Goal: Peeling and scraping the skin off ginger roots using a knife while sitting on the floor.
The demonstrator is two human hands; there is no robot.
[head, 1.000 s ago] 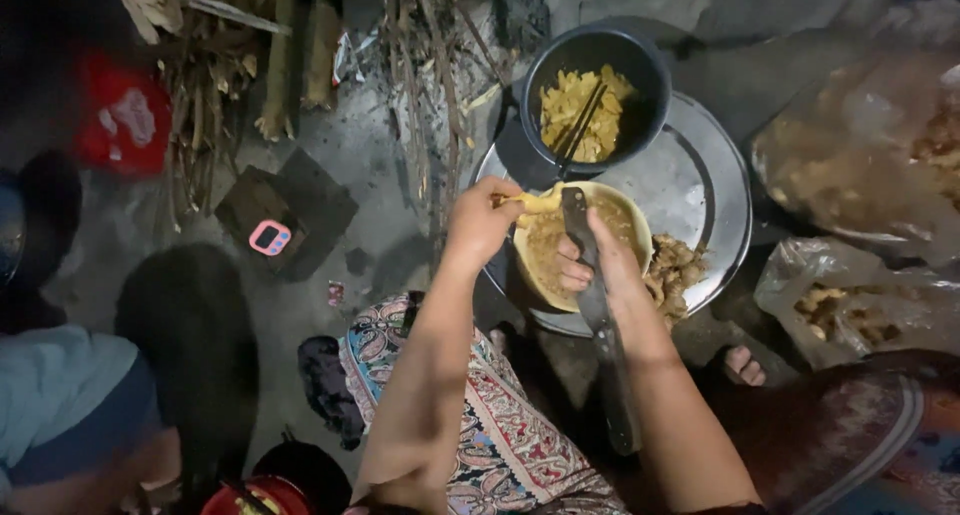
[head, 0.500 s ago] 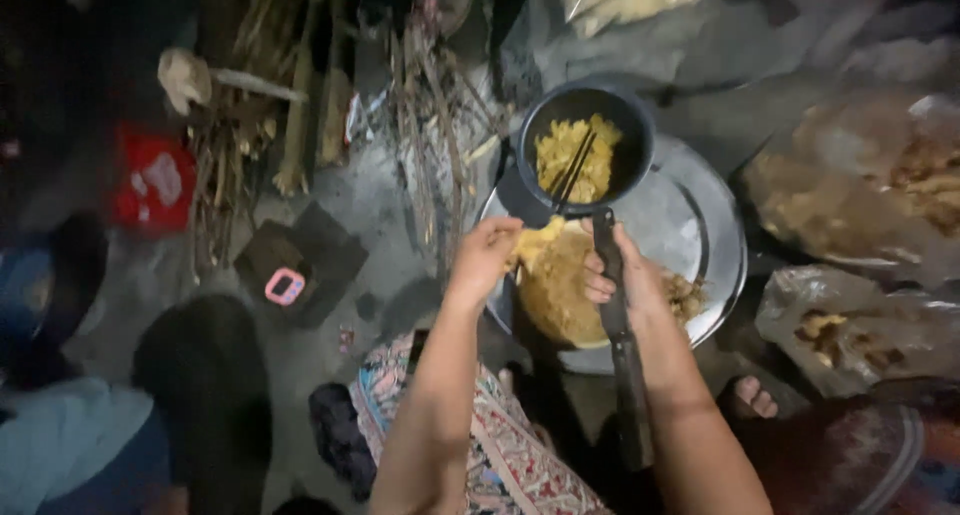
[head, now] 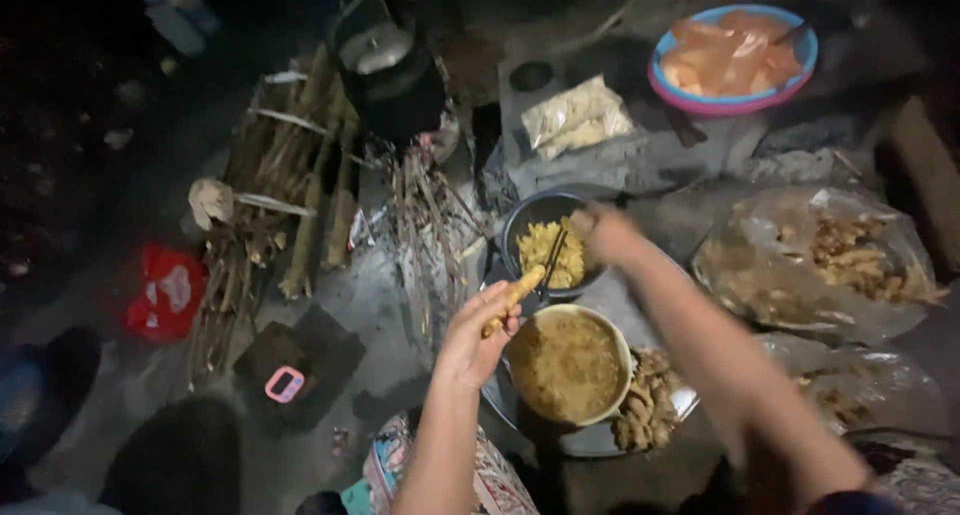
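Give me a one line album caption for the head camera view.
Left hand holds a yellow battered stick above a bowl of batter, right hand reaching toward the dark pan.

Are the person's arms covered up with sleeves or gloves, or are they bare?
Both are bare. The left hand wears no glove, and its forearm shows no sleeve down to the picture's bottom edge. The right hand is blurred, gloveless too; its arm is uncovered until a dark sleeve edge near the bottom corner. No watch or bracelet shows on either wrist.
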